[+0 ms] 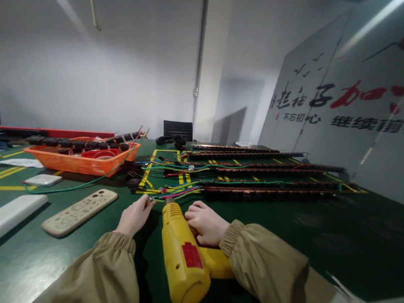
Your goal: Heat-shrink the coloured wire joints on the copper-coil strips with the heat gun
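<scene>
A yellow heat gun (181,256) with a red label lies in front of me, its nozzle pointing away toward a bundle of coloured wires (180,193). My left hand (136,216) is closed in a pinch on the wire ends, just left of the nozzle. On the gun's right side, my right hand (207,221) has its fingers curled against the body, and the handle passes under my sleeve. The wires run into the nearest of several long dark strips (269,193) with coppery edges, laid side by side.
An orange basket (74,163) full of dark parts and wires stands at the back left. Closer are a beige remote control (80,213), a white oblong device (7,218) and a small white box (43,180). Yellow tape lines mark the green table (314,241).
</scene>
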`<state>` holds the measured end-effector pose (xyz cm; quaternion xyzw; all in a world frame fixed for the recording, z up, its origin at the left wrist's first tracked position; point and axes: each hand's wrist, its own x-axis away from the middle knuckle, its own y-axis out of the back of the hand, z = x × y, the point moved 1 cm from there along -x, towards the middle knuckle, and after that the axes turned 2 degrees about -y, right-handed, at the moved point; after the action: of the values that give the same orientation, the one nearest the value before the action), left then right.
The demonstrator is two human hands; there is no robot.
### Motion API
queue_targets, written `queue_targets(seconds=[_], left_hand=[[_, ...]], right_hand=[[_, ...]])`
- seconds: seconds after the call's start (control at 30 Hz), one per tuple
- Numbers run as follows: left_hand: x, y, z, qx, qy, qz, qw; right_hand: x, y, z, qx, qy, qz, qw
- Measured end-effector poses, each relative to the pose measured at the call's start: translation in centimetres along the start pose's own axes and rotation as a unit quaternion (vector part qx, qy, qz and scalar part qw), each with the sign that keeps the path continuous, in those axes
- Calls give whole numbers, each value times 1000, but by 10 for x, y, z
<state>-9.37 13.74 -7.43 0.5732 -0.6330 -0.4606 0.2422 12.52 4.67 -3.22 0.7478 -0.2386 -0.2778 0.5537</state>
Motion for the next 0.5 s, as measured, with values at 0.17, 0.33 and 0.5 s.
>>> queue_targets(seconds=[0.17,0.33,0.5], left_hand=[[0,2,-2,6,1,6,1000],[1,5,-4,15,12,9,1000],[1,6,-4,4,4,11,1000]], right_hand=[[-15,5,12,8,16,-13,1000],[-18,6,13,12,21,-24,999],[-16,3,11,17,21,-16,1000]])
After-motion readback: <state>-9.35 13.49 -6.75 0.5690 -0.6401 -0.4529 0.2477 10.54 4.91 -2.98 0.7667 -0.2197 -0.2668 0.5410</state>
